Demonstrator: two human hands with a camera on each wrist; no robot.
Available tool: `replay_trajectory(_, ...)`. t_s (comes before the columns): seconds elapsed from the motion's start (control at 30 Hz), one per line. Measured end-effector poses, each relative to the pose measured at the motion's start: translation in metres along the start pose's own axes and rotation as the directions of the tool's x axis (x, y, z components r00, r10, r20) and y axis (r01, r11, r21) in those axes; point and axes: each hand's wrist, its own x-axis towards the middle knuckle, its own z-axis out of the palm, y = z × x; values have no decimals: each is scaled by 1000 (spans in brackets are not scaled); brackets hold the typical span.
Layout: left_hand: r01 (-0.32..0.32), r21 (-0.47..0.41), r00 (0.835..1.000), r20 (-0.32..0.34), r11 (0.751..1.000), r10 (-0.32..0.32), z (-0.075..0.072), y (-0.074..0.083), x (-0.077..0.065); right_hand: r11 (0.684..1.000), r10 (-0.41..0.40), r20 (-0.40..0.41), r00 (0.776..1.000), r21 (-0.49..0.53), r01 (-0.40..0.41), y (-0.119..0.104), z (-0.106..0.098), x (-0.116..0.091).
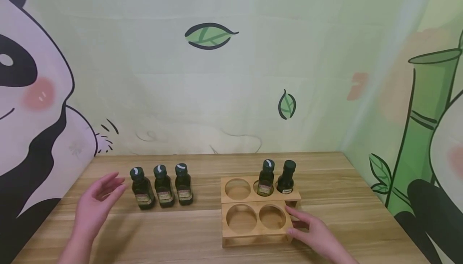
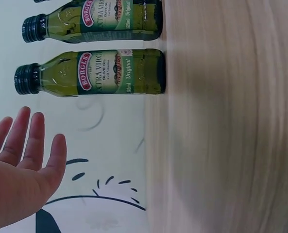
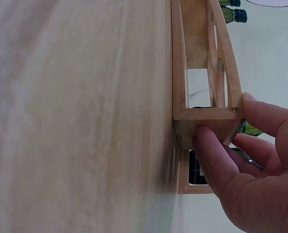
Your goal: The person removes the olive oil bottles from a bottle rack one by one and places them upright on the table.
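Observation:
Three small olive oil bottles with dark caps stand in a row on the left, among them the leftmost bottle [image 1: 143, 191], the middle bottle [image 1: 164, 189] and the right bottle [image 1: 184, 187]. My left hand [image 1: 98, 205] hovers left of this row, fingers spread and holding nothing; in the left wrist view its fingertips are near the nearest bottle's cap [image 2: 27, 79]. A two-tier wooden rack [image 1: 258, 234] with round holes sits right of centre. Its back tier holds an olive oil bottle [image 1: 266, 179] and a dark, long-necked bottle [image 1: 286, 179]. My right hand [image 1: 316, 234] grips the rack's right end, thumb and fingers around its edge.
Both tiers stand on a wood-grain table [image 1: 173, 240]. Behind it rises a pale green wall cloth [image 1: 162, 95] printed with leaves, pandas and bamboo. The rack's back left hole [image 1: 237, 177] and two front holes are without bottles.

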Motion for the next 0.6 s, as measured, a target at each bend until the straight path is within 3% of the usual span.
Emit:
replay_trajectory(0.27,-55,-32,998,10,998,55,4,14,-9,999,-36,4,999,-14,36,1,0,1)
replay_trajectory(0.6,-113,-51,992,56,992,116,23,27,-22,999,-36,1,999,-32,36,-2,-1,0)
